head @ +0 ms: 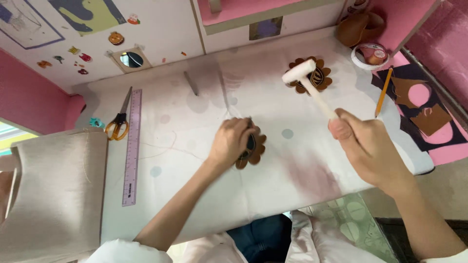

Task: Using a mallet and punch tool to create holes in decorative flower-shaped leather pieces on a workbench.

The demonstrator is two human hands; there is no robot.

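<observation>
A brown scalloped leather piece [254, 151] lies near the middle of the white work surface [204, 195], pinned flat under the person's left hand [234, 141], whose fingers curl closed over a dark, slim tool [250, 141] standing on the leather; what kind of tool it is cannot be told from here. The leather looks thin, light and pliable, stiff enough to keep its flower outline yet likely to skid on the smooth cover unless pressed down, so the flat centre, away from the petals, seems the sound place to hold it.

The right hand [365, 141] is clamped around the handle of a white mallet [307, 80], raised above the table with its head up and away from the body. The mallet appears light and rigid, gripped low on the shaft.

Beyond the mallet head rests a second brown flower-shaped leather piece [312, 78]. To its right stand a roll of tape [369, 55] and a yellow pencil [384, 91], with dark and brown offcuts [429, 119] on pink paper. A thin metal rod [191, 83] lies above the left hand. Far to the left sit orange-handled scissors [118, 122] beside a purple ruler [132, 146], and a beige fabric bag [53, 190] covers the table's left end.
</observation>
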